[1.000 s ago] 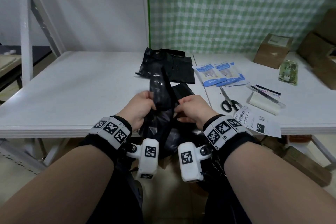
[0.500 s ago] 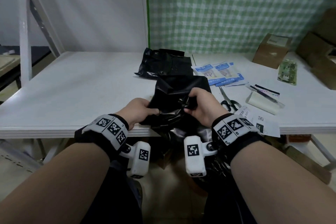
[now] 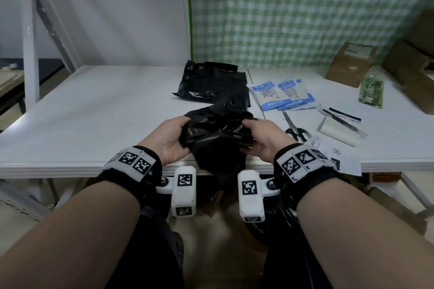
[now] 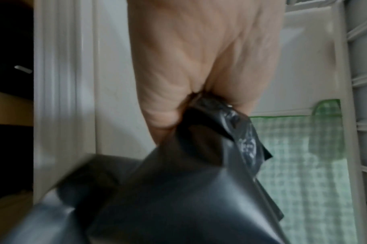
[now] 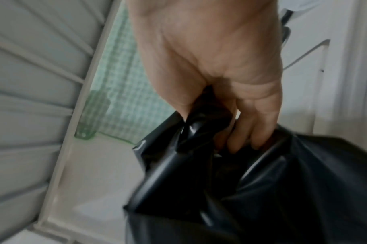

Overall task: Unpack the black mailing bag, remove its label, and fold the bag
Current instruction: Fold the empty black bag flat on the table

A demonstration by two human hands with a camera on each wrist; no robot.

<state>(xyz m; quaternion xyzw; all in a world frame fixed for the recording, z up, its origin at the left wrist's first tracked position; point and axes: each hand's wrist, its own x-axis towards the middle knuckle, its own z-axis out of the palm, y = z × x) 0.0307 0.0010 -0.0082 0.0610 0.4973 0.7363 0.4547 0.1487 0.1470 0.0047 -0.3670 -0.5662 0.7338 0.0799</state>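
while both hands grip it, black bag [image 3: 216, 134] hangs crumpled.

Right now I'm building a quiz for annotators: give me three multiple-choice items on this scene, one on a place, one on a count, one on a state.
1. Where do the scissors lie?
A. On the table, right of the held bag
B. On the floor
C. On the cardboard box

2. How many hands grip the black mailing bag?
A. None
B. One
C. Two

3. What state is the held bag in?
A. Flat on the table
B. Crumpled, hanging past the table edge
C. Neatly folded into a square

Answers:
1 A: the head view shows them on the white table, beside the right hand.
2 C: the left hand and the right hand each clutch one side.
3 B: the head view shows wrinkled plastic drooping below the table's front edge.
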